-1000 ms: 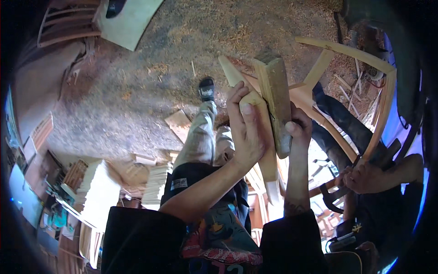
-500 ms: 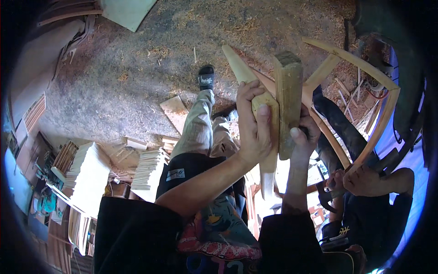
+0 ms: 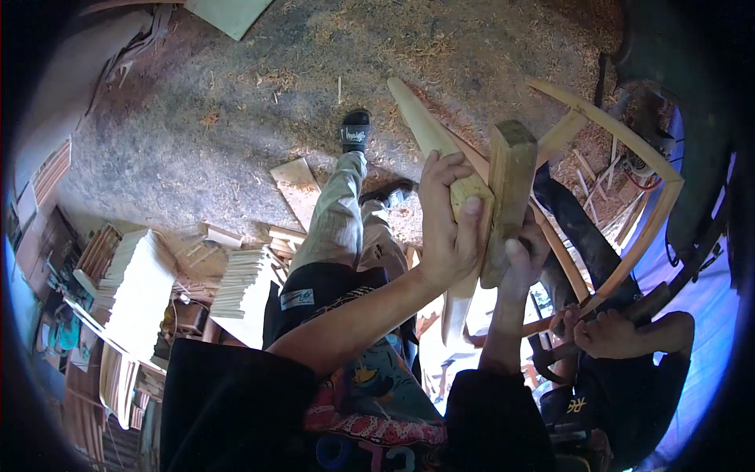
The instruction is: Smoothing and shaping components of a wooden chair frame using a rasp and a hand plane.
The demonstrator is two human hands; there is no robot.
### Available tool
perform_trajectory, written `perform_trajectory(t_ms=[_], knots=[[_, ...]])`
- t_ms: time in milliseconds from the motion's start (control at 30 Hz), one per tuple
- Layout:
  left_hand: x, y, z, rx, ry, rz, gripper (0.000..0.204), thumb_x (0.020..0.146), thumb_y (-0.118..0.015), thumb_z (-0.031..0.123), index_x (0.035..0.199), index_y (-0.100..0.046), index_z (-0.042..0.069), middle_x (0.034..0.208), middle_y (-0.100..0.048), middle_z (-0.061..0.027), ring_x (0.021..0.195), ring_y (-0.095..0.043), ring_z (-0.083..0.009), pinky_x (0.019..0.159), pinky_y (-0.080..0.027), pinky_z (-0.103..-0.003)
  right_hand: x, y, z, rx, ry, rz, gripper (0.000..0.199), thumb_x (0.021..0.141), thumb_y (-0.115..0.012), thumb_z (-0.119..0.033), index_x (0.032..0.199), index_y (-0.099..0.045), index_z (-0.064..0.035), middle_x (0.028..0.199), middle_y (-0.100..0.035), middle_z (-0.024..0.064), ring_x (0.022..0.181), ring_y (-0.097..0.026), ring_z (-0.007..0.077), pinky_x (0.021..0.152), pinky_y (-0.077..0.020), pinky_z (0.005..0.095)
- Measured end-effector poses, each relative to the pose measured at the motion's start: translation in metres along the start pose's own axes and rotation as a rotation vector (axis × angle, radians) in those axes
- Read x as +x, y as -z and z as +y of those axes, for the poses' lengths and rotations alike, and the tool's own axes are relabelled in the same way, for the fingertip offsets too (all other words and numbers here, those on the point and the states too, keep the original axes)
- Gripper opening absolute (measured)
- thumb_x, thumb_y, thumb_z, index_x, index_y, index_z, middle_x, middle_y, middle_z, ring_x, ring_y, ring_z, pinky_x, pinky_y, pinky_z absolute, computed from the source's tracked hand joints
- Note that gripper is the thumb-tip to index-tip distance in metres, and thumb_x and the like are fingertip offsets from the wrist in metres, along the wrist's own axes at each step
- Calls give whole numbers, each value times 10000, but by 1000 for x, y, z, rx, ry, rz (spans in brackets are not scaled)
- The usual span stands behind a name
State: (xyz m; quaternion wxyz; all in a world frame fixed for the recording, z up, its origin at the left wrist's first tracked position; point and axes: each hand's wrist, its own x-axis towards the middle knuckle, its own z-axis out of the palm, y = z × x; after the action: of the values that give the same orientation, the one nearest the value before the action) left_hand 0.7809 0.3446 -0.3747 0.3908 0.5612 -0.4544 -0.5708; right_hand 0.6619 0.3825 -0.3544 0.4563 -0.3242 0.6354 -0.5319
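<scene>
My left hand (image 3: 452, 224) is wrapped round a pale, tapered wooden chair leg (image 3: 418, 114), thumb resting near its squared joint. The leg slants from upper left down toward my body. My right hand (image 3: 525, 253) grips the lower part of a thick squared wooden block (image 3: 511, 185), held upright close against the right side of the leg; whether they touch I cannot tell. To the right stands a curved wooden frame (image 3: 659, 216), partly hidden behind the block.
At the right, a co-worker's hands (image 3: 605, 330) are at the lower end of the frame, next to a hammer (image 3: 543, 362). Stacked wooden slats (image 3: 240, 287) and pale boards (image 3: 141, 275) lie at left. Wood shavings and a flat offcut (image 3: 297, 189) are on the floor.
The block and my right hand have come down and slightly right, and the block's end has tilted. My left hand and the leg have shifted slightly right. The co-worker's hands have moved left.
</scene>
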Motion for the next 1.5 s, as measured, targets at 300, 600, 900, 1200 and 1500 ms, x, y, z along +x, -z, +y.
perform_trajectory(t_ms=[300,600,900,1200,1500], knots=[[-7,-3,-4,17,9,-21,359,943,-437,259,1165,-438,-23,1256,-424,-233,1293,-282,-443,1085,-181,-499,-15,5,1,-2,46,8,371,761,-722,-272,779,-521,39,1221,-506,344,1153,-506,358,984,-365,458],[-1,1,-3,50,-9,-9,342,925,-458,231,1153,-446,-24,1232,-442,-233,1274,-308,-439,1085,-184,-493,1,0,-1,-16,-12,0,315,786,-692,-237,817,-550,42,1255,-503,308,1180,-488,368,1009,-336,471],[-3,1,-5,85,-25,1,334,912,-470,211,1144,-452,-29,1219,-451,-235,1245,-340,-438,1071,-204,-503,-29,13,12,5,-5,29,280,765,-687,-192,817,-536,38,1218,-506,352,1164,-486,361,999,-338,478],[-1,1,-3,91,-41,-5,321,913,-471,191,1144,-451,-32,1220,-449,-235,1240,-353,-432,1067,-216,-507,12,3,-1,-46,-115,49,324,775,-683,-199,844,-569,95,1249,-495,333,1170,-490,377,1019,-325,473],[2,-1,1,68,-25,3,319,904,-488,188,1133,-460,-34,1201,-456,-235,1235,-358,-426,1075,-207,-503,-16,15,14,26,-183,136,284,761,-691,-199,820,-554,43,1251,-492,329,1196,-467,366,1022,-325,478]])
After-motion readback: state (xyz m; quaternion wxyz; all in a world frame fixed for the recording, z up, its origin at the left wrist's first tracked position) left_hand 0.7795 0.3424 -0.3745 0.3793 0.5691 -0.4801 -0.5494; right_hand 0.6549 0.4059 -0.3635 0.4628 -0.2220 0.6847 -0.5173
